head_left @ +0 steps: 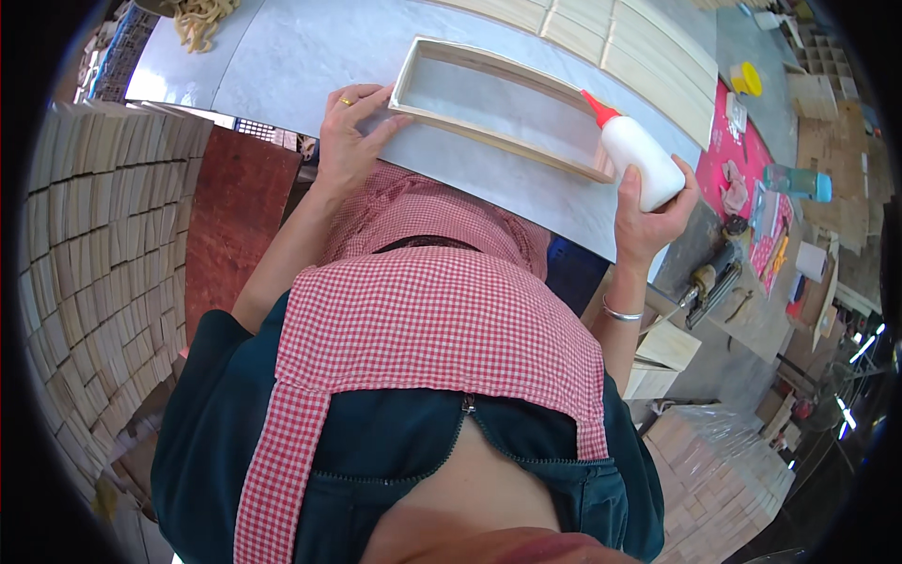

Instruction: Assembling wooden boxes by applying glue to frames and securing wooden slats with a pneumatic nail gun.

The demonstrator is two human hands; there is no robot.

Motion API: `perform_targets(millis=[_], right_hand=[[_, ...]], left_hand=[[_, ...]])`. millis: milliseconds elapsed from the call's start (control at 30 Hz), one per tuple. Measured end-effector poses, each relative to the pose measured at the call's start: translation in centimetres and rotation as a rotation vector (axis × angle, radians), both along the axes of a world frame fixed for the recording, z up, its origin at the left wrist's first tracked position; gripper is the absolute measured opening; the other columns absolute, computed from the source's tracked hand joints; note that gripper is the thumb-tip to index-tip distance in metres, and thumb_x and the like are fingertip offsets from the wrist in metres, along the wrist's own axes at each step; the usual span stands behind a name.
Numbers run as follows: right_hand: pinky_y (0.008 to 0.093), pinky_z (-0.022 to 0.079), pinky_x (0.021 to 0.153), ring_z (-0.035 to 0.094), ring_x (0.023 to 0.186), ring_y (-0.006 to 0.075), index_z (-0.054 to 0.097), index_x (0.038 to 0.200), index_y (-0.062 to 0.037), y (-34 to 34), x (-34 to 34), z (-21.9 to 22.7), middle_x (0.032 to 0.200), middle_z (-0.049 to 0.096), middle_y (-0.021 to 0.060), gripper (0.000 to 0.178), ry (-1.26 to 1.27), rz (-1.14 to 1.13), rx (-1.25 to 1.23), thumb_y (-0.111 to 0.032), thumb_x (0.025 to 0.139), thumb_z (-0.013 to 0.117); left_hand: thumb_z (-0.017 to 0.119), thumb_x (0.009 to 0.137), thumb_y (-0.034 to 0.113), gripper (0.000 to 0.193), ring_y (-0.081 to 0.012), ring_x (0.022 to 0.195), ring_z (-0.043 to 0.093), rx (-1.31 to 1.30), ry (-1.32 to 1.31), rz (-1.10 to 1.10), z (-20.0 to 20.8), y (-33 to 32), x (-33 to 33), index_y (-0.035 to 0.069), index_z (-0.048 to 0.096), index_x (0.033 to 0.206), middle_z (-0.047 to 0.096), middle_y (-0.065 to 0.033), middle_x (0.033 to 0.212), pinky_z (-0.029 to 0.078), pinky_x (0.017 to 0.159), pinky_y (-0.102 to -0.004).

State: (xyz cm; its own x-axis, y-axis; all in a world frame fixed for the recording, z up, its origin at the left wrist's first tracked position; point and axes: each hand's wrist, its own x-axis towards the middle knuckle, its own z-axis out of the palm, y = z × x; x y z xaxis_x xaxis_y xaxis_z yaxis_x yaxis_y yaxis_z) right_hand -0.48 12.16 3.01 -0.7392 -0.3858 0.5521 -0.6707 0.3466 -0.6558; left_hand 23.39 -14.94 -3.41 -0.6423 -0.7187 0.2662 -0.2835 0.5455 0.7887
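A long rectangular wooden frame [489,138] with open middle lies on the pale table in front of me. My left hand [352,139], with a ring on one finger, pinches its left end between thumb and fingers. In my right hand [653,221] is a white glue bottle [642,155], gripped round its body. The bottle tilts so its red nozzle [599,108] points up and left, close to the frame's far right corner. Whether the tip touches the wood, I cannot tell.
Pale wooden boards [601,38] lie along the table's far side. Rubber bands [199,21] sit at far left. Stacked wood pieces [103,226] rise on my left. A nail gun [707,277], a bottle with a blue cap [799,183] and a yellow container [746,79] are on the right.
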Motion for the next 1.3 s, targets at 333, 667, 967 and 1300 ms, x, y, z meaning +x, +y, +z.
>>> perform_targets(millis=[333,667,967,1300], right_hand=[[0.0360,0.054,0.082,0.063,0.095,0.0270,0.054,0.127,-0.0034,3.6,-1.2,0.0,0.115,0.064,0.0148,0.056,0.076,-0.145,0.032,-0.017,0.080,0.082],[0.0360,0.053,0.082,0.062,0.094,0.0267,0.055,0.126,-0.0032,5.1,-0.9,0.3,0.113,0.064,0.0147,0.055,0.042,-0.159,0.019,-0.017,0.079,0.082],[0.0353,0.053,0.083,0.062,0.094,0.0261,0.055,0.126,-0.0022,7.4,2.9,2.1,0.113,0.063,0.0144,0.055,-0.077,-0.183,0.060,-0.016,0.079,0.080],[0.0367,0.052,0.086,0.060,0.100,0.0289,0.053,0.129,-0.0035,5.4,6.9,1.1,0.121,0.058,0.0160,0.055,-0.440,-0.055,-0.122,-0.015,0.080,0.076]], left_hand=[[0.081,0.084,0.020,0.043,-0.0214,0.114,0.051,0.029,-0.031,0.015,0.0,0.0,0.0,0.010,0.074,0.126,0.065,-0.0063,0.118,0.048,0.095,-0.0320],[0.082,0.086,0.022,0.043,-0.0191,0.113,0.052,0.006,-0.051,0.014,-0.2,0.1,0.0,0.010,0.073,0.126,0.065,-0.0062,0.119,0.049,0.094,-0.0305],[0.082,0.086,0.023,0.043,-0.0197,0.112,0.053,0.009,-0.043,0.010,0.0,-0.1,-0.1,0.008,0.073,0.126,0.064,-0.0061,0.119,0.049,0.094,-0.0302],[0.082,0.086,0.025,0.042,-0.0203,0.112,0.052,0.017,-0.041,0.033,0.5,0.1,-0.1,0.008,0.074,0.123,0.065,-0.0061,0.118,0.049,0.093,-0.0316]])
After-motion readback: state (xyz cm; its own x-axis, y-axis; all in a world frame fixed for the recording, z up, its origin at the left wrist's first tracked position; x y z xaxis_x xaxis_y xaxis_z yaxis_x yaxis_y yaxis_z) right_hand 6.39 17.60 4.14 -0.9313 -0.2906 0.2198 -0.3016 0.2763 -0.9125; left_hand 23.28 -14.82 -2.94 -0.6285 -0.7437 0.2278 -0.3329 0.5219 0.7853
